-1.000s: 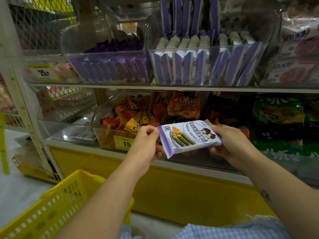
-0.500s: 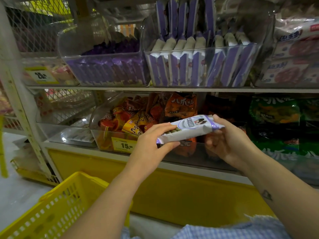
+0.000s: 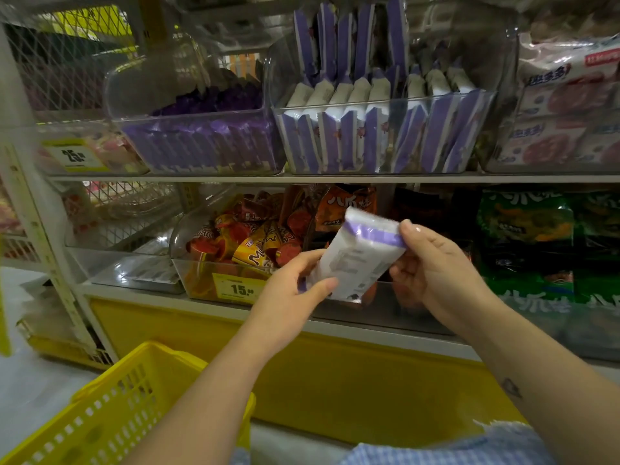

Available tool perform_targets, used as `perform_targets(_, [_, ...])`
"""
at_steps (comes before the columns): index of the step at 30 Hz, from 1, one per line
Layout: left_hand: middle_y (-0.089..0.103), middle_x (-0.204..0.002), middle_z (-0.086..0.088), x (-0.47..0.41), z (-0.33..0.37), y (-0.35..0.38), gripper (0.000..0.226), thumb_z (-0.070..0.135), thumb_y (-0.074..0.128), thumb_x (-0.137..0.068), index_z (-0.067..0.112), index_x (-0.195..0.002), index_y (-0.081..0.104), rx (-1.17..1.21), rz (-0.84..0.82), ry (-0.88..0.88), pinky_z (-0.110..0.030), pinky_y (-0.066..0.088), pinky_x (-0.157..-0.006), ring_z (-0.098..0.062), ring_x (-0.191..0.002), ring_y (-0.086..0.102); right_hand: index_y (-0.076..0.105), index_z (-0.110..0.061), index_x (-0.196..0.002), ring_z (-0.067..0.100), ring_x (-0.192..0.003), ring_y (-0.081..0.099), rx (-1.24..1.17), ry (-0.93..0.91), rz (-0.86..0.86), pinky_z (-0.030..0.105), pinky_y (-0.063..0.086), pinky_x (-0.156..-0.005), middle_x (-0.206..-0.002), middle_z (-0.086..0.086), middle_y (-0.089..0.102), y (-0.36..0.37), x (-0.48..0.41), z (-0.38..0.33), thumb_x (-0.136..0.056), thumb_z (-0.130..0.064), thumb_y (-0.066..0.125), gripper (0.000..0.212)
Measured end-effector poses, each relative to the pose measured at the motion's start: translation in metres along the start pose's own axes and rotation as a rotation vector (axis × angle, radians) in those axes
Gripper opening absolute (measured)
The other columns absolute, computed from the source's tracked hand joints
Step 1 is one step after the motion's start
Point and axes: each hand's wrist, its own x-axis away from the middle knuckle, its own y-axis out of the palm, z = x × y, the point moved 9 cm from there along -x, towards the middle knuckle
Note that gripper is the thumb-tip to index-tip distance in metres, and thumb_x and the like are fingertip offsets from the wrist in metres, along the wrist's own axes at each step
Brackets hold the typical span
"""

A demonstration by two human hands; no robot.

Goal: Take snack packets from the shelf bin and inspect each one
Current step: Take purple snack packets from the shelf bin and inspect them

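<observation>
Nearest the camera, a yellow basket (image 3: 110, 414) stood low on the left, and both forearms reached out above it toward the shelves. The left hand (image 3: 295, 286) gripped the lower end of the snack packet (image 3: 359, 260), thumb laid across the near face and fingers curled behind. The right hand (image 3: 436, 270) pinched the upper end by its purple strip. The packet was held in the air between them, tilted, in front of the lower shelf (image 3: 335, 325) and touching nothing else. A second before, its printed front with the picture had faced the camera; half a second before, it was edge-on; now the pale back with small print was turned up. So the packet had been flipped over, and the check looked to have gone from front to back, probably near its end for this one. Just behind the hands sat a clear bin of orange snacks with a yellow price tag (image 3: 236, 288). Farther back on the upper shelf stood the clear bin (image 3: 369, 104) of matching purple-and-white packets, still well filled, so more seemingly remained to be taken.
</observation>
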Motion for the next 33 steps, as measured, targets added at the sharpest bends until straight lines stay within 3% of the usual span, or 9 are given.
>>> perform_targets(4, [0.066,-0.119,0.015,-0.001,0.003,0.006,0.041,0.017,0.061,-0.094,0.05,-0.117,0.052,0.09,0.015,0.022,-0.027,0.053,-0.09,-0.004,-0.114,0.06,0.078,-0.028,-0.085,0.011,-0.058,0.061,0.144,-0.039,-0.028,0.019,0.052,-0.053,-0.076,0.007,0.073,0.008,0.001,0.002,-0.08,-0.05,0.053,0.034])
perform_targets(7, [0.068,-0.118,0.005,-0.003,-0.001,0.003,0.042,0.018,0.055,-0.096,0.036,-0.134,0.05,0.317,-0.015,-0.03,-0.033,0.055,-0.088,-0.013,-0.114,0.063,0.077,-0.027,-0.099,0.01,-0.062,0.061,0.046,-0.057,-0.122,0.021,0.052,-0.059,-0.089,0.006,0.074,0.017,0.002,-0.002,-0.086,-0.048,0.048,0.038])
perform_targets(10, [0.066,-0.122,-0.001,-0.002,-0.01,0.003,0.045,0.022,0.052,-0.095,0.033,-0.139,0.048,0.505,-0.007,-0.141,-0.045,0.056,-0.086,-0.022,-0.117,0.062,0.065,-0.033,-0.118,0.008,-0.081,0.069,0.093,-0.096,-0.205,0.025,0.056,-0.064,-0.106,-0.002,0.074,0.026,0.006,-0.007,-0.087,-0.033,0.052,0.034])
perform_targets(12, [0.066,-0.125,-0.004,-0.001,-0.012,0.006,0.042,0.027,0.053,-0.091,0.032,-0.133,0.053,0.626,-0.004,-0.195,-0.045,0.057,-0.076,-0.026,-0.114,0.063,0.054,-0.034,-0.129,0.012,-0.103,0.068,0.142,-0.092,-0.282,0.03,0.06,-0.076,-0.117,-0.005,0.071,0.034,0.009,-0.005,-0.086,-0.018,0.06,0.047])
perform_targets(15, [0.068,-0.122,-0.006,-0.001,-0.015,0.004,0.038,0.027,0.05,-0.093,0.03,-0.13,0.056,0.816,0.031,-0.235,-0.047,0.058,-0.068,-0.028,-0.105,0.068,0.044,-0.034,-0.14,0.012,-0.113,0.064,0.231,-0.052,-0.372,0.031,0.058,-0.084,-0.121,-0.009,0.067,0.045,0.016,0.002,-0.087,-0.003,0.065,0.064])
perform_targets(18, [0.07,-0.118,-0.008,-0.001,-0.022,-0.003,0.032,0.024,0.046,-0.099,0.029,-0.129,0.056,0.9,0.093,-0.277,-0.049,0.059,-0.071,-0.026,-0.102,0.069,0.043,-0.036,-0.139,0.006,-0.116,0.061,0.296,-0.026,-0.376,0.027,0.056,-0.086,-0.124,-0.017,0.065,0.046,0.018,0.006,-0.084,-0.006,0.069,0.068])
perform_targets(20, [0.072,-0.112,-0.007,0.0,-0.026,-0.007,0.031,0.025,0.046,-0.1,0.029,-0.128,0.057,0.914,0.127,-0.298,-0.045,0.06,-0.065,-0.024,-0.096,0.071,0.045,-0.035,-0.136,0.004,-0.115,0.062,0.307,-0.015,-0.355,0.028,0.055,-0.088,-0.122,-0.018,0.066,0.044,0.017,0.007,-0.082,-0.005,0.07,0.066])
perform_targets(25, [0.074,-0.104,-0.008,0.002,-0.03,-0.013,0.033,0.026,0.057,-0.092,0.026,-0.125,0.058,0.931,0.184,-0.329,-0.036,0.058,-0.056,-0.022,-0.087,0.073,0.055,-0.027,-0.127,0.007,-0.105,0.068,0.22,0.003,-0.298,0.019,0.056,-0.076,-0.114,-0.012,0.071,0.039,0.014,0.008,-0.084,0.0,0.067,0.052])
perform_targets(33, [0.076,-0.102,-0.005,0.001,-0.023,-0.015,0.052,0.03,0.07,-0.072,0.024,-0.122,0.056,0.837,0.251,-0.275,-0.04,0.062,-0.064,-0.023,-0.091,0.074,0.059,-0.026,-0.119,0.009,-0.099,0.07,0.191,0.006,-0.227,0.018,0.056,-0.073,-0.108,-0.011,0.073,0.031,0.01,0.011,-0.091,0.005,0.056,0.041])
